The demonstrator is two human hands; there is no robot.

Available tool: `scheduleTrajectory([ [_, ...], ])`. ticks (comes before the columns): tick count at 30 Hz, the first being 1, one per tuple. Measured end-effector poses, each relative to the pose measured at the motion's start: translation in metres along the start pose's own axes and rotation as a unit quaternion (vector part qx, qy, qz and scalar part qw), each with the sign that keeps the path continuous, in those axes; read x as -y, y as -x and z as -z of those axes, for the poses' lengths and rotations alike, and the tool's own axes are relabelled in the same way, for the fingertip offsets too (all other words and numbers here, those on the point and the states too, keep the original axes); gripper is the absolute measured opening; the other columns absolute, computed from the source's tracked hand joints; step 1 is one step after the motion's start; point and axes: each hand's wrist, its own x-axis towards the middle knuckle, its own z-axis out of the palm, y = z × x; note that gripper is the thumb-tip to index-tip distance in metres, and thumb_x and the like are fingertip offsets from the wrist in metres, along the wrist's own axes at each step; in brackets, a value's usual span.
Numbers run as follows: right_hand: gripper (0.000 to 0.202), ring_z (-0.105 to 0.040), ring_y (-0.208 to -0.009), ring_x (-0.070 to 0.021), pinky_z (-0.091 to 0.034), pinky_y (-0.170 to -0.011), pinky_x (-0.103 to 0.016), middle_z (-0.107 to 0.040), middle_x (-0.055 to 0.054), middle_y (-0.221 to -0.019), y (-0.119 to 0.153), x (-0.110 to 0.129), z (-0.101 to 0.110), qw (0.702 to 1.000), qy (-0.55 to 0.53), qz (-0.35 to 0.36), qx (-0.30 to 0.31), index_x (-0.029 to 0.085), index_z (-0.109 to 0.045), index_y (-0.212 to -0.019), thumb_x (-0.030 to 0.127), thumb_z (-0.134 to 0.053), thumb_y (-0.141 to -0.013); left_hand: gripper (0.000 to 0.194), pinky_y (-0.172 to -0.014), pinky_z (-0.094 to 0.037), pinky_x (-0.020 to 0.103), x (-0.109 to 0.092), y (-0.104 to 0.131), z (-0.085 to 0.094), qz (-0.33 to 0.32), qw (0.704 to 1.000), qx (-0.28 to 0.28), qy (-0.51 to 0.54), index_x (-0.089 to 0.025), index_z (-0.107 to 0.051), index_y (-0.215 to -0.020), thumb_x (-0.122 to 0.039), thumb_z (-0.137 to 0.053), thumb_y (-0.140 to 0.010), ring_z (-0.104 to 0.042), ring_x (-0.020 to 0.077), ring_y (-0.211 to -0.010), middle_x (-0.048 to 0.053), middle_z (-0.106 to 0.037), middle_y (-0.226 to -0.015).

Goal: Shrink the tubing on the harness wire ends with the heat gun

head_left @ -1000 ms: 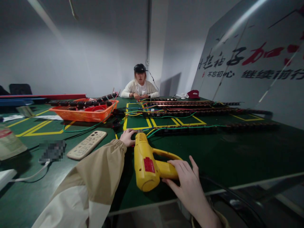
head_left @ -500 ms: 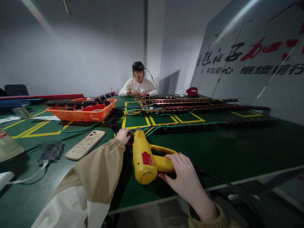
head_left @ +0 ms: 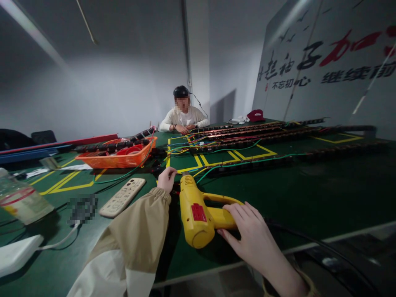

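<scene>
A yellow heat gun (head_left: 196, 214) with a red label lies over the green table, its nozzle pointing away from me. My right hand (head_left: 247, 225) is wrapped round the end of its handle. Left of the nozzle, my left hand (head_left: 167, 179) is closed in a pinch at the end of some thin wires. What the fingertips hold is too small to make out. Beyond the nozzle, yellow and green wires (head_left: 213, 167) run to a long dark strip (head_left: 262, 163) lying across the table.
An orange basket (head_left: 116, 161) with dark parts stands at the left. Nearer are a patterned phone case (head_left: 123, 198), a bottle (head_left: 24, 200) and a white power bank (head_left: 20, 253). Several long strips (head_left: 247, 134) lie farther back. A person (head_left: 185, 115) sits across the table.
The view has shifted, so most things appear farther right and slightly lower. My left hand has drawn its fingers into a raised pinch. My right hand keeps its grip on the heat gun.
</scene>
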Motion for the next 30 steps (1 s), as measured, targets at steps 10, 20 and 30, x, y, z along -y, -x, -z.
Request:
scheduleTrajectory([
  [10, 0.05, -0.053, -0.097, -0.0235, -0.036, -0.095, -0.043, -0.061, -0.004, -0.101, -0.004, 0.004, -0.005, 0.999, -0.006, -0.052, -0.01, 0.02, -0.056, -0.116, 0.04, -0.069, -0.072, 0.02, -0.062, -0.051, 0.025, 0.003, 0.005, -0.006, 0.03, 0.999, 0.023, 0.01, -0.018, -0.059, -0.087, -0.011, -0.053, -0.07, -0.059, 0.01, -0.061, 0.001, -0.062, -0.087],
  [20, 0.06, -0.053, -0.092, -0.0239, -0.037, -0.09, -0.042, -0.06, -0.004, -0.096, 0.003, -0.004, -0.007, 0.995, 0.064, -0.059, -0.045, 0.022, -0.049, -0.128, 0.047, -0.065, -0.076, 0.029, -0.051, -0.049, 0.021, 0.002, 0.007, -0.008, 0.048, 0.997, 0.064, -0.006, -0.019, -0.058, -0.092, -0.013, -0.064, -0.064, -0.054, 0.0043, -0.048, 0.0, -0.055, -0.094],
  [30, 0.059, -0.052, -0.089, -0.0259, -0.036, -0.086, -0.045, -0.059, -0.006, -0.091, 0.008, 0.001, -0.008, 0.986, 0.118, -0.079, -0.084, 0.017, -0.046, -0.13, 0.047, -0.059, -0.081, 0.035, -0.052, -0.05, 0.021, -0.005, 0.01, -0.006, 0.042, 0.996, 0.08, -0.022, -0.019, -0.054, -0.099, -0.016, -0.065, -0.065, -0.052, 0.0029, -0.049, 0.001, -0.052, -0.098],
])
